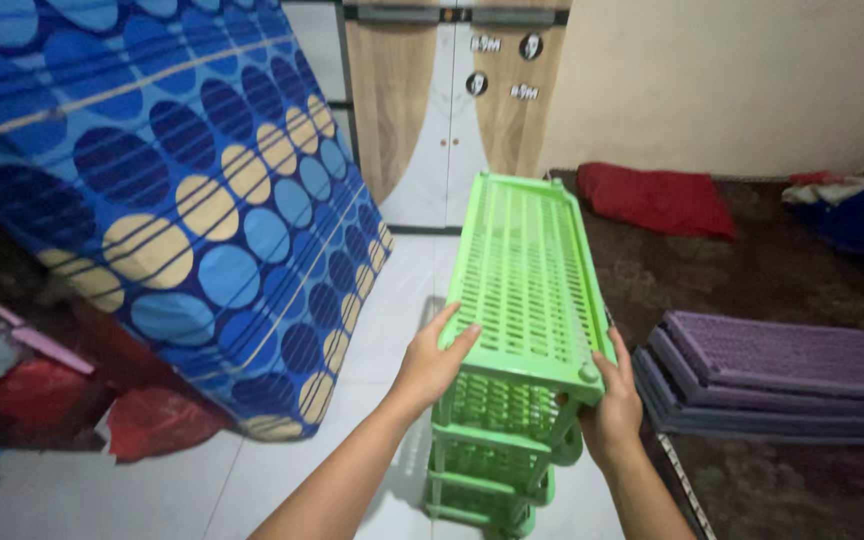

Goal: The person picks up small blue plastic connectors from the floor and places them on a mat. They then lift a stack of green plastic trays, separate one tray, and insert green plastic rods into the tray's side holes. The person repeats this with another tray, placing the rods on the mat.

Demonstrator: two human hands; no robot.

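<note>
Both hands clamp the near end of a green slatted plastic rack (pixel 527 270) standing on the white tiled floor (pixel 392 330). The left hand (pixel 434 362) grips its top shelf's near-left edge; the right hand (pixel 612 408) wraps the near-right corner, fingertips hidden underneath. The lower tiers are partly cut off. Stacked purple trays (pixel 782 372) lie just right, a blue-patterned mattress (pixel 192 200) left.
</note>
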